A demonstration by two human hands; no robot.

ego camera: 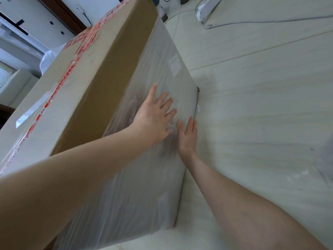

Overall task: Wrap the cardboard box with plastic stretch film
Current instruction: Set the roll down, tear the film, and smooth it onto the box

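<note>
Cardboard box (86, 98) on floor (252, 123); left hand (155, 116) and right hand (187, 138) flat, fingers straight, against its stretch film (144, 186).

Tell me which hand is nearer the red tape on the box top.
Left. The left hand presses flat on the stretch film on the side of the box, higher up toward the red tape; the right hand lies lower on that film, near the floor.

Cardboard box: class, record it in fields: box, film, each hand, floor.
box: cardboard box on the floor, red tape along its top
film: stretch film over the lower side, upper strip bare
left hand: left hand flat on the film, fingers straight
right hand: right hand flat on the film by the box's lower edge
floor extras: white power strip
</note>
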